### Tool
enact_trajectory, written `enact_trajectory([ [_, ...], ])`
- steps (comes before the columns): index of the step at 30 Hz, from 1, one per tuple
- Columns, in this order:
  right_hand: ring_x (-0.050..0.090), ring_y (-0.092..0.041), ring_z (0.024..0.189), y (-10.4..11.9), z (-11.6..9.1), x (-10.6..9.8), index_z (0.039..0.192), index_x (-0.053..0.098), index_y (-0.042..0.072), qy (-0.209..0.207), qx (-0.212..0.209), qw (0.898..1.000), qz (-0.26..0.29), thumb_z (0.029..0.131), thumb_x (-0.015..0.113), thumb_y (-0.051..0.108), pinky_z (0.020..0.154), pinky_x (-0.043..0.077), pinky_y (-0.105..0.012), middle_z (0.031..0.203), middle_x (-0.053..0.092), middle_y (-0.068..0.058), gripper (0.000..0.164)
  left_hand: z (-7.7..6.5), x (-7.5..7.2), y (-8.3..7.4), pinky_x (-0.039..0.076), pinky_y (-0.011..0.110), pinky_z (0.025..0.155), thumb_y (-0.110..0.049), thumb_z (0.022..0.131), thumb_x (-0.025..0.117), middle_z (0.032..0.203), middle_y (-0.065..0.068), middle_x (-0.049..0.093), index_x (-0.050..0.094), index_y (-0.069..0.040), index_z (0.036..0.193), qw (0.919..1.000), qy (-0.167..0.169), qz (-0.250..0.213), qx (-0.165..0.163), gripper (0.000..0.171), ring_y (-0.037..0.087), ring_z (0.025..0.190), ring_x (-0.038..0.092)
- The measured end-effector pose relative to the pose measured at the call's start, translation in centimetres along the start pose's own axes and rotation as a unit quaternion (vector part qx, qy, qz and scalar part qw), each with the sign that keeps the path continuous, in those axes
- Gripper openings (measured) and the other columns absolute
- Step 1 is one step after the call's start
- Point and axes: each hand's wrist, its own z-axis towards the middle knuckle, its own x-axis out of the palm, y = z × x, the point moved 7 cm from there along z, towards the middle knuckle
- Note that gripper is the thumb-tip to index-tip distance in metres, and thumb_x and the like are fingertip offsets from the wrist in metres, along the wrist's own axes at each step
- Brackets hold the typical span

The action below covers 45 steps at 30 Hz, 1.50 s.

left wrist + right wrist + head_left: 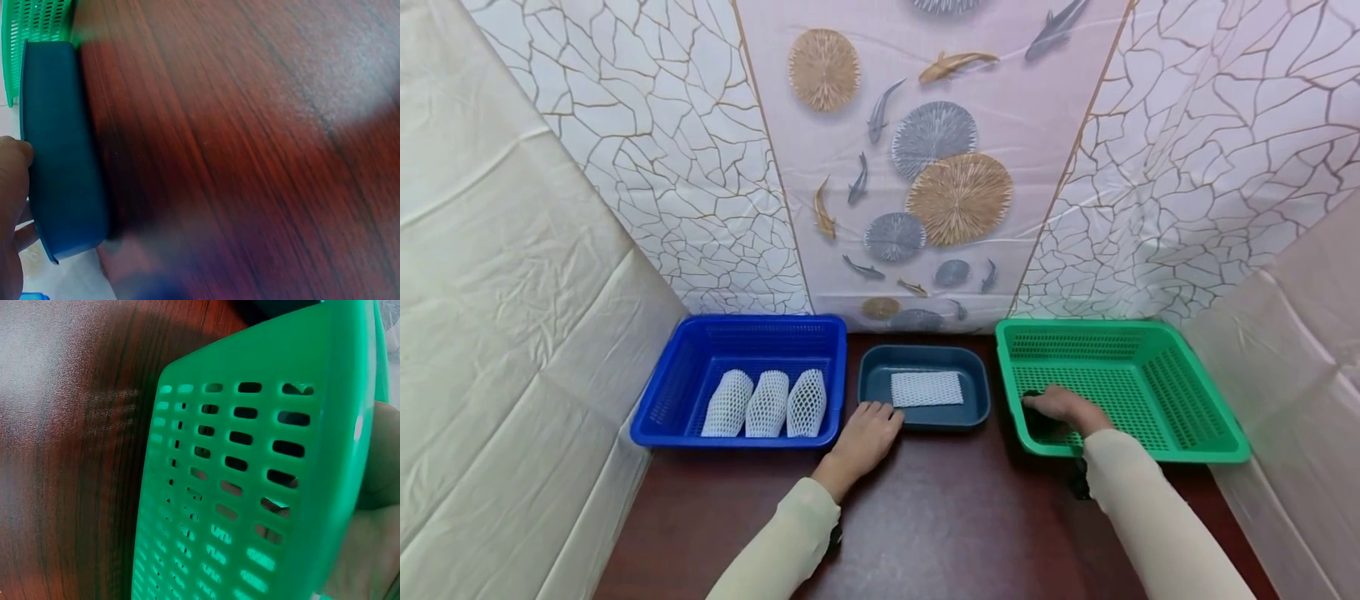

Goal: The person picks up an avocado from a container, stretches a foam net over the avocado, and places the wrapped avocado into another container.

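At the front-left corner of the dark blue-grey tray (925,419), my left hand (867,435) grips the rim. The left wrist view has the thumb (24,152) against the outer side of the tray (62,144), with other fingers behind the rim. A white foam net sleeve (927,389) lies flat in the tray. My right hand (1066,408) reaches over the front wall of the green basket (1127,454) and holds a dark, rounded thing (1041,423) near its left side. In the right wrist view, the green basket's wall (250,425) hides most of that hand.
A blue basket (737,442) stands on the left, with three white things (767,408) in foam net sleeves inside. All the containers stand on a dark red-brown wooden table (940,508). Patterned cloth (955,275) hangs behind them, and pale padded walls (580,433) flank the table.
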Motion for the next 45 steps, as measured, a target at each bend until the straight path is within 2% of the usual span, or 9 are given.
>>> enact_trajectory([
  [3, 0.06, -0.042, 0.109, 0.1, 0.0, 0.1, 0.142, 0.03, -0.019, -0.008, -0.007, 1.0, 0.008, 0.108, 0.046, 0.034, 0.085, 0.058, -0.052, 0.13, 0.042, -0.038, 0.065, 0.0, -0.4, 0.0, 0.052, 0.035, 0.076, -0.016, 0.101, 0.062, 0.094, 0.002, 0.068, 0.069, -0.015, 0.103, 0.9998, -0.021, -0.001, 0.001, 0.007, 0.02, 0.086, 0.064],
  [7, 0.061, -0.04, 0.105, 0.3, -0.3, 0.0, 0.134, 0.038, -0.016, -0.014, -0.015, 1.0, 0.005, 0.108, 0.048, 0.035, 0.086, 0.058, -0.052, 0.122, 0.047, -0.034, 0.058, 0.1, -0.8, 0.1, 0.049, 0.033, 0.071, -0.017, 0.1, 0.064, 0.093, 0.002, 0.067, 0.07, -0.015, 0.101, 0.9993, -0.037, -0.001, 0.001, 0.006, 0.02, 0.085, 0.062],
  [12, 0.056, -0.045, 0.115, 0.6, -0.5, 0.0, 0.144, 0.029, -0.02, -0.011, -0.018, 1.0, -0.005, 0.108, 0.048, 0.035, 0.089, 0.056, -0.053, 0.135, 0.04, -0.041, 0.068, 0.2, -0.7, 0.2, 0.048, 0.032, 0.07, -0.016, 0.101, 0.065, 0.098, 0.002, 0.068, 0.072, -0.016, 0.106, 0.9999, -0.015, -0.004, -0.006, 0.009, 0.019, 0.087, 0.062],
  [14, 0.052, -0.048, 0.121, 0.6, -0.6, 0.0, 0.15, 0.019, -0.021, -0.01, -0.02, 1.0, -0.009, 0.108, 0.048, 0.035, 0.09, 0.056, -0.053, 0.144, 0.032, -0.044, 0.076, 0.3, -0.4, 0.3, 0.048, 0.032, 0.071, -0.016, 0.101, 0.065, 0.1, 0.002, 0.069, 0.072, -0.017, 0.108, 0.9999, -0.004, -0.006, -0.009, 0.01, 0.019, 0.089, 0.062],
  [17, 0.047, -0.053, 0.127, 0.6, -0.7, -0.2, 0.152, 0.015, -0.021, -0.014, -0.024, 0.999, -0.021, 0.107, 0.049, 0.036, 0.092, 0.055, -0.055, 0.15, 0.025, -0.047, 0.08, 0.4, -0.1, 0.3, 0.049, 0.033, 0.072, -0.015, 0.101, 0.065, 0.102, 0.001, 0.069, 0.073, -0.018, 0.11, 0.9998, 0.006, -0.012, -0.013, 0.012, 0.019, 0.09, 0.063],
  [22, 0.032, -0.06, 0.14, 0.6, -1.0, -0.8, 0.154, 0.013, -0.021, -0.03, -0.032, 0.998, -0.044, 0.106, 0.051, 0.041, 0.103, 0.046, -0.063, 0.156, 0.018, -0.047, 0.087, 0.6, 0.0, 0.4, 0.05, 0.033, 0.071, -0.016, 0.1, 0.066, 0.103, 0.0, 0.07, 0.074, -0.02, 0.111, 0.9997, 0.005, -0.02, -0.015, 0.014, 0.019, 0.09, 0.063],
  [32, 0.03, -0.063, 0.139, 0.6, -2.2, -2.0, 0.154, 0.022, -0.017, -0.07, -0.057, 0.994, -0.062, 0.105, 0.051, 0.047, 0.106, 0.04, -0.068, 0.156, 0.023, -0.046, 0.086, 0.6, -0.2, 0.3, 0.05, 0.034, 0.071, -0.014, 0.1, 0.066, 0.101, 0.0, 0.071, 0.074, -0.02, 0.11, 0.9992, 0.009, -0.034, -0.018, 0.015, 0.019, 0.089, 0.064],
  [38, 0.027, -0.063, 0.141, 0.8, -3.1, -2.2, 0.156, 0.021, -0.015, -0.08, -0.071, 0.993, -0.04, 0.106, 0.051, 0.046, 0.106, 0.038, -0.07, 0.157, 0.019, -0.045, 0.084, 0.7, 0.1, 0.5, 0.048, 0.033, 0.071, -0.015, 0.1, 0.065, 0.102, 0.0, 0.07, 0.074, -0.021, 0.111, 0.9986, 0.025, -0.039, -0.025, 0.015, 0.019, 0.09, 0.063],
  [45, 0.031, -0.063, 0.139, 1.3, -3.8, -2.5, 0.156, 0.025, -0.011, -0.11, -0.109, 0.988, -0.03, 0.104, 0.055, 0.047, 0.104, 0.04, -0.07, 0.156, 0.024, -0.044, 0.084, 0.8, 0.3, 0.5, 0.048, 0.033, 0.07, -0.015, 0.101, 0.065, 0.101, 0.0, 0.07, 0.074, -0.021, 0.109, 0.9982, 0.028, -0.046, -0.026, 0.014, 0.019, 0.089, 0.063],
])
